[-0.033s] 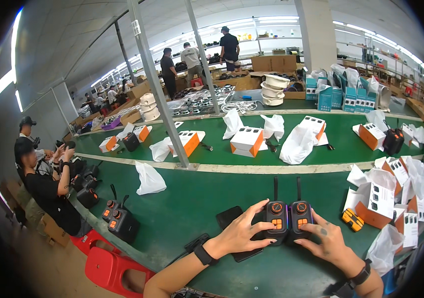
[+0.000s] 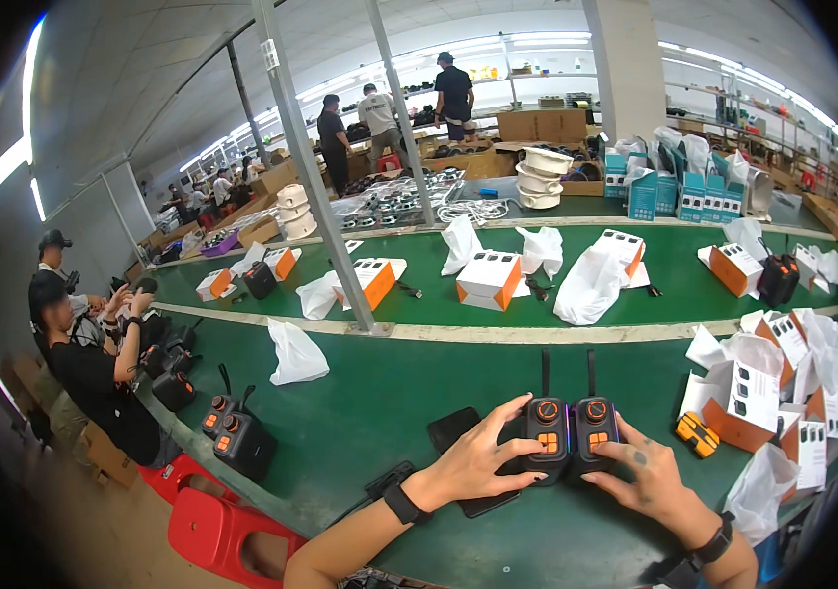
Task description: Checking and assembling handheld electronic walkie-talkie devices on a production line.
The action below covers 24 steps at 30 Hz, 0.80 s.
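Note:
Two black box-shaped devices, the left one (image 2: 546, 424) and the right one (image 2: 595, 420), stand side by side on the green table (image 2: 419, 368). Each has an orange knob, orange buttons and a black strap pointing away from me. My left hand (image 2: 488, 454) is closed round the left device, one finger at its buttons. Round the right device my right hand (image 2: 643, 469) curls, a finger bent onto its buttons. A purple light shows along the devices' edges where they meet. Partly under my left hand and wrist lie flat black objects (image 2: 452, 430).
To my right are opened white-and-orange boxes (image 2: 738, 402), white bags and a yellow-and-black device (image 2: 697, 434). More black devices (image 2: 243, 444) stand at left, near a red stool (image 2: 213, 535) and a co-worker (image 2: 95, 378). A metal post (image 2: 316, 167) rises by the conveyor (image 2: 419, 280) holding boxes.

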Motion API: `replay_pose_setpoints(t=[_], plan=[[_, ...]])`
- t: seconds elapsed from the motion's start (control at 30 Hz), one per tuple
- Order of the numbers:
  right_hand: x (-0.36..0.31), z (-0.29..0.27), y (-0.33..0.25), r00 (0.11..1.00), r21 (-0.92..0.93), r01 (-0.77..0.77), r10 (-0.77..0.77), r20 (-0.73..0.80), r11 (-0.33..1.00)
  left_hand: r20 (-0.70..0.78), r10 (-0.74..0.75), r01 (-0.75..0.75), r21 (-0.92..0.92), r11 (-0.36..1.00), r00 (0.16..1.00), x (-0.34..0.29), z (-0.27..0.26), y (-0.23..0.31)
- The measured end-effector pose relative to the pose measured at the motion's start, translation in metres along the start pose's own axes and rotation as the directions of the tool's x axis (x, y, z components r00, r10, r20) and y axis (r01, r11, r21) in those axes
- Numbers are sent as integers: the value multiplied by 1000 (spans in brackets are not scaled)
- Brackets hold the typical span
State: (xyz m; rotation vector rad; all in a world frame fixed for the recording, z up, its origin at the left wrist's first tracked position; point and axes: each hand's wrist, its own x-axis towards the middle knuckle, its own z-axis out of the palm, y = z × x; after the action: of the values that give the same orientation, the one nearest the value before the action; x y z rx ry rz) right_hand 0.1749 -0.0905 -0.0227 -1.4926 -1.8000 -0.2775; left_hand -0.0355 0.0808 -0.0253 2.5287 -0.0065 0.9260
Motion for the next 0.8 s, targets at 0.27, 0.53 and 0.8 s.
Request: replay_pose_setpoints(t=[0.27, 0.53, 0.8], plan=[[-1, 2, 0, 1000, 7, 7, -7, -3, 1000, -2, -7, 7, -27, 1000, 1000, -1, 0, -1], [0, 2, 0, 1000, -1, 16, -16, -4, 1000, -4, -9, 9, -27, 1000, 1000, -2, -1, -1], [1, 2, -2, 1000, -6, 18, -18, -4, 1000, 2, -9, 9, -28, 1000, 1000, -2, -1, -3]])
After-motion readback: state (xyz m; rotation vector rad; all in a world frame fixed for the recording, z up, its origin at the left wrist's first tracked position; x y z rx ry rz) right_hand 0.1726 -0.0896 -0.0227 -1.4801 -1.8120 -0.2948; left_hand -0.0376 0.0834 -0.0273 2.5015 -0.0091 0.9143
